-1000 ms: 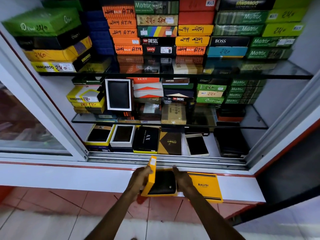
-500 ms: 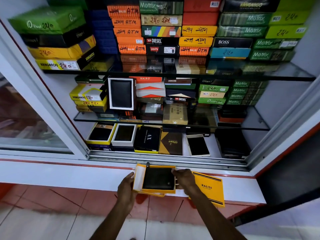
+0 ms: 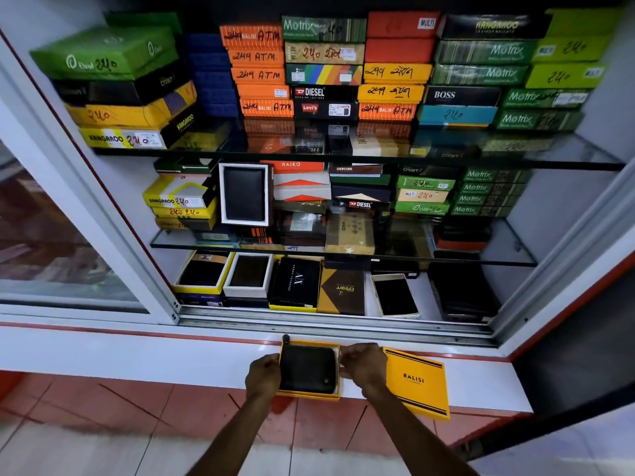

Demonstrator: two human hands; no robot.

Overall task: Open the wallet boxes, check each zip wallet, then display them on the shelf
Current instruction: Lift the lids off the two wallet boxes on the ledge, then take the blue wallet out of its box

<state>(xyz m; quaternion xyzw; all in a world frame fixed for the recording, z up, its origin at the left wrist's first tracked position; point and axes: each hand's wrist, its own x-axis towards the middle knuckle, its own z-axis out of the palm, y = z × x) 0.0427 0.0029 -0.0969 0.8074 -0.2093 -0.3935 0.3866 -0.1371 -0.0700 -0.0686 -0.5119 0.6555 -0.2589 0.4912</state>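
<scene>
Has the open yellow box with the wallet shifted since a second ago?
Yes. The yellow box was tilted up on edge with its side raised; now it lies flat on the white ledge, left of the Balisi lid, held by both hands.

Both forearms stretched forward, converging. Left hand [image 3: 264,374] curled, fingers gripping inward to the right; right hand [image 3: 365,365] knuckles up, fingertips pinching leftward, facing it.

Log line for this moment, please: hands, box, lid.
left hand: grips tray's left side | right hand: grips its right side | yellow box tray: on ledge, black wallet inside | Balisi lid: off, right of tray
</scene>
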